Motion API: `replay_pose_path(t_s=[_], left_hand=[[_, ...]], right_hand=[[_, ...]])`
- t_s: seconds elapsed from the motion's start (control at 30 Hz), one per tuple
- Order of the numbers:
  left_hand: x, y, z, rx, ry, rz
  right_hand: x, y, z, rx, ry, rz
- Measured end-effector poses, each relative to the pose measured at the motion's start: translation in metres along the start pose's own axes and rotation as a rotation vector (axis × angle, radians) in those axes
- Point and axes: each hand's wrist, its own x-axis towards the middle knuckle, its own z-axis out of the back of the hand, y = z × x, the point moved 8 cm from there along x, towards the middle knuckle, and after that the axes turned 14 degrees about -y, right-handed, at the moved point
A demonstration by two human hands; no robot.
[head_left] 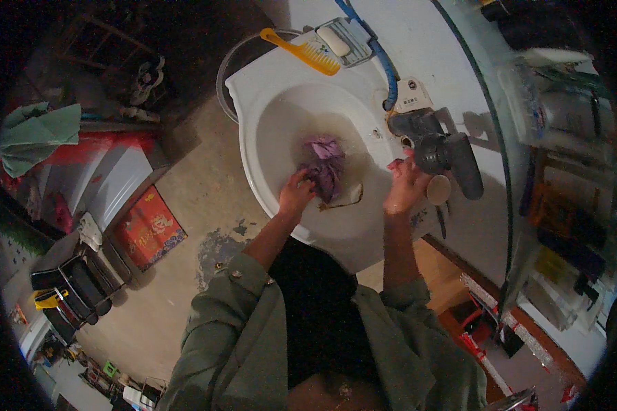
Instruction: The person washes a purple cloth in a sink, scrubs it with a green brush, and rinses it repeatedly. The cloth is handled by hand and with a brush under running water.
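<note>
A bunched, wet purple cloth [324,168] lies in the white washbasin [253,171]. My left hand [298,194] is closed on the cloth's left edge, with the fingertips against its folds. At the basin's right rim, my right hand [407,183] has its fingers apart, close to a dark tap-like fitting [433,152]; whether they touch it I cannot tell. A pale, brown-edged piece [349,196] shows in the bowl just below the cloth. Cloudy wetness around the cloth blurs the bowl's bottom.
On the basin's far rim sit a yellow comb [301,52] and a soap bar [333,42] in a dish. A blue hose [384,65] runs down beside them. Right stands a glass-edged shelf [490,103] with packages. A red box [148,227] lies on the floor at left.
</note>
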Motion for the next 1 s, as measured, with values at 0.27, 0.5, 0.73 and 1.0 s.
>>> replay_pose_path(t_s=[0.27,0.5,0.73,1.0], left_hand=[[0.000,0.005,0.003,-0.013,-0.028,-0.051],[0.018,0.031,0.006,-0.250,0.062,0.132],[0.019,0.014,-0.014,0.039,0.379,-0.405],[0.018,0.020,-0.064,-0.864,0.362,0.632]], right_hand=[[-0.108,-0.084,-0.084,-0.819,0.957,1.067],[-0.090,-0.104,-0.084,-0.989,0.837,1.009],[-0.070,-0.092,-0.088,-0.536,0.922,0.723],[-0.117,-0.103,-0.088,-0.739,0.744,0.309]])
